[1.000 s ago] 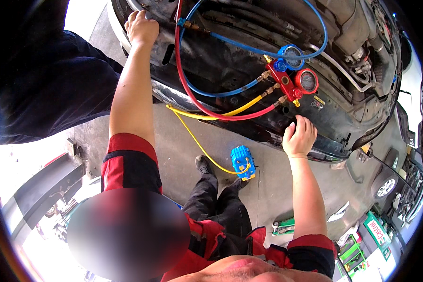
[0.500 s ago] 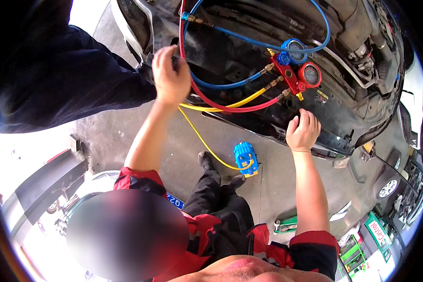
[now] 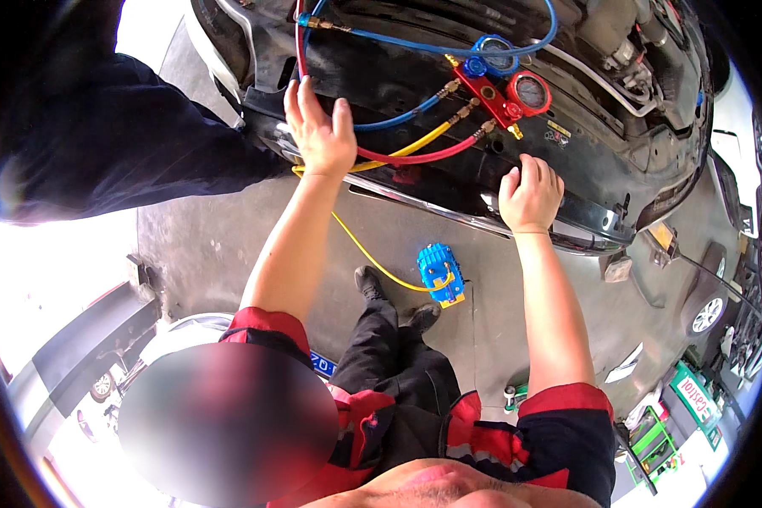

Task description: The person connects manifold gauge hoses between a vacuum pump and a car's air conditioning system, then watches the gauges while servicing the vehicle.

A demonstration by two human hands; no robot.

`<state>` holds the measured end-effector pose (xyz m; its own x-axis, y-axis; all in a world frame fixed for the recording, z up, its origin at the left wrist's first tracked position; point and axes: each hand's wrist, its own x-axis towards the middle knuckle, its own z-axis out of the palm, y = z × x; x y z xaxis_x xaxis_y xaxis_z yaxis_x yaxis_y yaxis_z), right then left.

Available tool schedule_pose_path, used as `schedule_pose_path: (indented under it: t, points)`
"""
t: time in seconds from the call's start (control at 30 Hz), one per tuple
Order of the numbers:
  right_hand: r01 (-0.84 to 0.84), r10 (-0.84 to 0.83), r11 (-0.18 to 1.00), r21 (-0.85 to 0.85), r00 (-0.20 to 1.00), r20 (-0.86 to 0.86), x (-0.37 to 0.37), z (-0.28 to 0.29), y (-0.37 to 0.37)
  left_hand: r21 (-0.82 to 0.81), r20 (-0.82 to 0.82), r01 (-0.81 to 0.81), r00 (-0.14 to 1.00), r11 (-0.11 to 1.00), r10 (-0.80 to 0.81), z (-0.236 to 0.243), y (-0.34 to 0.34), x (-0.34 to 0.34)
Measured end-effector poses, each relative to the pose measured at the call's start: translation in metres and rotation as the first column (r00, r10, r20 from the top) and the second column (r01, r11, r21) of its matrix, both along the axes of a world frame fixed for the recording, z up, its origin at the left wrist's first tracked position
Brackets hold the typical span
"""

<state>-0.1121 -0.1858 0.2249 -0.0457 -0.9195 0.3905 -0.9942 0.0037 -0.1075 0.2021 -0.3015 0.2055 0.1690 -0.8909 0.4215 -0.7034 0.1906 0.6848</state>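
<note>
My left hand is open, fingers and thumb apart, above the car's front edge. It overlaps the red hose, and the blue hose emerges beside its thumb; whether it touches them I cannot tell. My right hand lies loosely open on the black front panel, thumb apart, holding nothing. Between and beyond the hands, a red manifold gauge set rests on the panel, with a blue gauge and a red gauge. Blue, yellow and red hoses connect to its fittings.
On the floor below stands a blue pump with a thin yellow hose attached. A person's dark-clothed limb reaches in from the left. At right are a loose wheel and a green rack. The engine bay lies beyond.
My left hand has spread its fingers and moved closer over the hoses. My right hand stays at the panel's edge. The whole view has shifted, putting the gauge set farther up and left.
</note>
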Motion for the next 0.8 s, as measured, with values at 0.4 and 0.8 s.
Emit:
schedule_pose_path:
  t: [0.4,0.8]
  points:
    - [0.008,-0.007,0.993,-0.115,1.000,0.014,0.002,-0.003,0.003,0.315,0.139,-0.386,0.923,0.867,0.360,0.011,-0.011,-0.012]
    - [0.377,-0.355,0.921,-0.101,0.917,0.184,-0.116,0.005,0.018,0.281,0.202,-0.420,0.905,0.863,0.375,0.017,-0.017,-0.012]
